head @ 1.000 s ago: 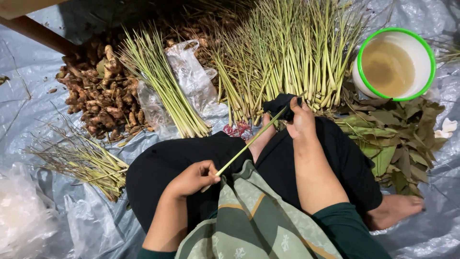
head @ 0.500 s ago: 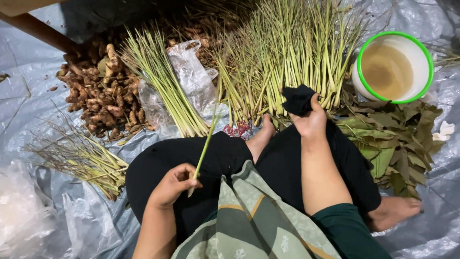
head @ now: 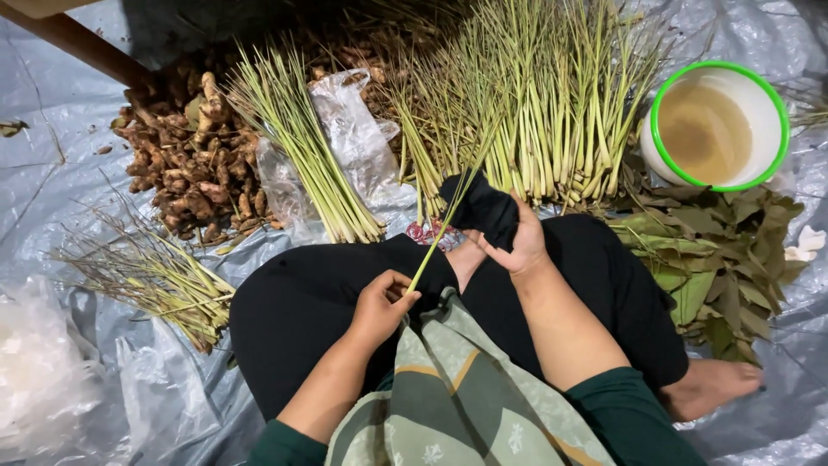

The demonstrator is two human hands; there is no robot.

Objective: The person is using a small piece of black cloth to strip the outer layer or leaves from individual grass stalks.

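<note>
Nearest us, the left hand (head: 379,306) pinches the pale base of a single lemongrass stalk (head: 442,226), which rises slantwise from its fingertips towards the right hand (head: 516,244). That hand is closed round a wad of black cloth (head: 479,205), just beside the stalk's upper length. We judge the step to be wiping one stalk; the next move calls for a light grip along a thin, stiff, fibrous stem. Beyond the right hand lies a broad heap of lemongrass (head: 552,112), straight and green. Beyond the left hand lie a neat bundle (head: 302,147) on clear plastic and knobbly brown ginger roots (head: 185,164). Right of the right hand: flat green leaves (head: 716,250) and a white, green-rimmed bucket (head: 655,151) of cloudy water.
</note>
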